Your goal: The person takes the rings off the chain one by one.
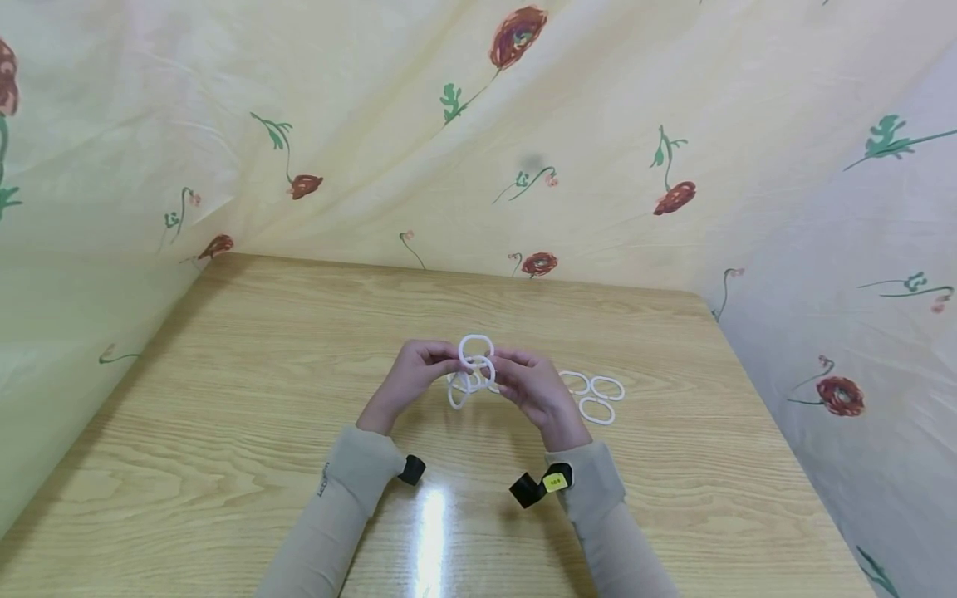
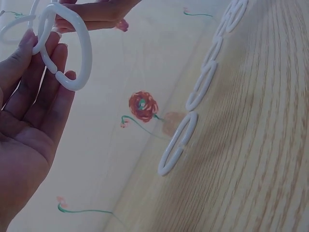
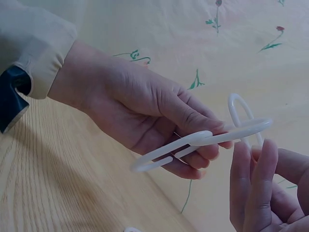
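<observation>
Above the table, both hands hold a short chain of white plastic oval links with a narrow gap in each. My left hand pinches a link between thumb and fingers, and one link hangs at its fingertips. From the other side, my right hand grips a link between thumb and forefinger. Another link hooks onto that one and lies across the right fingers. In the head view the top link stands up between the two hands.
To the right of my right hand, several loose white links lie flat on the wooden table. The left wrist view shows links in a row on the tabletop. Flowered cloth hangs behind and at both sides.
</observation>
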Motion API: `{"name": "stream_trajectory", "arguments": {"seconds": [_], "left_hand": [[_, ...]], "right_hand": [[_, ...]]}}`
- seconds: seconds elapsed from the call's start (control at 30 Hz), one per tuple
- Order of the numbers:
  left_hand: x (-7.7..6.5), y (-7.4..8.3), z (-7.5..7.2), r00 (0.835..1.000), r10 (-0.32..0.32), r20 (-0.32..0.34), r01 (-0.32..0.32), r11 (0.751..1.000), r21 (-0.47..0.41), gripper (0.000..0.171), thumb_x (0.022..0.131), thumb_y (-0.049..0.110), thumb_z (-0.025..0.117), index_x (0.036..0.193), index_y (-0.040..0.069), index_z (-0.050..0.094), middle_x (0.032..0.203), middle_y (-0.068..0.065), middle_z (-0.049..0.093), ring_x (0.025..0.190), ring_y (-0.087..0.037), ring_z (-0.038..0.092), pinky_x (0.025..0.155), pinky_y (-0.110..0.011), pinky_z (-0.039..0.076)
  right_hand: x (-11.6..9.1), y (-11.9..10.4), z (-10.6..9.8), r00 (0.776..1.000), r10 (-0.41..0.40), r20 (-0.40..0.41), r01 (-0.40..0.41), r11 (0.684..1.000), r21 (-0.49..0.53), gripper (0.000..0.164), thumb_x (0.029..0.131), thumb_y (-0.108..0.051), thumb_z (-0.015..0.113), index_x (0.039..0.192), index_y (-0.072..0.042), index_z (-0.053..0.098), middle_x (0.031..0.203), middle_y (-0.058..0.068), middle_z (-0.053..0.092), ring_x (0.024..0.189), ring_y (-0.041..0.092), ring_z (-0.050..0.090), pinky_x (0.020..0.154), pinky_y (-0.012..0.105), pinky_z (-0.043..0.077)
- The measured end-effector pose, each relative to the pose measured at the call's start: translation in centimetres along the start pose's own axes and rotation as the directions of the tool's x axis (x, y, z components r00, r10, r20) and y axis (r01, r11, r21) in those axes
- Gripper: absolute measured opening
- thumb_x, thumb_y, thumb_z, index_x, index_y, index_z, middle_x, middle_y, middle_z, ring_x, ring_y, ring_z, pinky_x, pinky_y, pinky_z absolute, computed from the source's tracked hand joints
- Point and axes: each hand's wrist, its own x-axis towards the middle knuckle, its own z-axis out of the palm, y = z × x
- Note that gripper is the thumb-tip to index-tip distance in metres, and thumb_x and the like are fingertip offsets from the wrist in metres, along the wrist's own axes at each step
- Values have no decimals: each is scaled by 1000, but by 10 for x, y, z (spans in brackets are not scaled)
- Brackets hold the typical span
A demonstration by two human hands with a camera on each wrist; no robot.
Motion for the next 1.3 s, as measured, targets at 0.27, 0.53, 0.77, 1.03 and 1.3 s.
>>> {"name": "stream_trajectory", "arguments": {"seconds": [0.27, 0.53, 0.77, 1.03, 1.3], "left_hand": [[-1, 1, 1, 999, -6, 51, 4, 999, 38, 15, 88, -2, 65, 98, -13, 67, 94, -21, 72, 79, -5, 67, 82, -40, 59], [-1, 0, 3, 997, 7, 79, -10, 999, 32, 15, 88, -4, 64, 97, -15, 67, 97, -28, 70, 80, -4, 68, 77, -23, 58], [-1, 0, 4, 998, 6, 69, -10, 999, 46, 14, 87, -3, 66, 95, -14, 68, 96, -31, 69, 78, -3, 66, 75, -24, 58], [-1, 1, 5, 998, 6, 65, -8, 999, 41, 16, 88, -2, 66, 97, -15, 68, 94, -29, 69, 77, -3, 67, 76, -23, 57], [-2, 1, 3, 999, -11, 53, 9, 999, 51, 17, 88, 0, 66, 98, -14, 67, 90, -18, 73, 77, -4, 67, 77, -28, 59]], "right_hand": [[2, 2, -2, 998, 42, 36, -44, 998, 54, 32, 98, 1, 48, 84, -16, 71, 76, -2, 72, 70, 4, 67, 56, 9, 51], [3, 3, -1, 998, 68, 3, -68, 995, 75, 28, 98, -1, 50, 85, -15, 70, 77, -3, 72, 69, 3, 67, 54, 7, 50], [2, 3, 0, 995, 25, -95, -21, 999, 48, 25, 96, -2, 55, 82, -17, 69, 77, -6, 70, 71, 3, 65, 57, 10, 51], [0, 5, -3, 963, -134, -235, 113, 989, -100, 7, 90, -1, 65, 95, -5, 67, 72, -7, 72, 73, 5, 70, 56, 15, 53], [-6, 3, -5, 929, -243, -279, 179, 955, -236, 33, 88, -2, 68, 115, 13, 59, 76, -8, 72, 76, 7, 72, 59, 20, 58]]}}
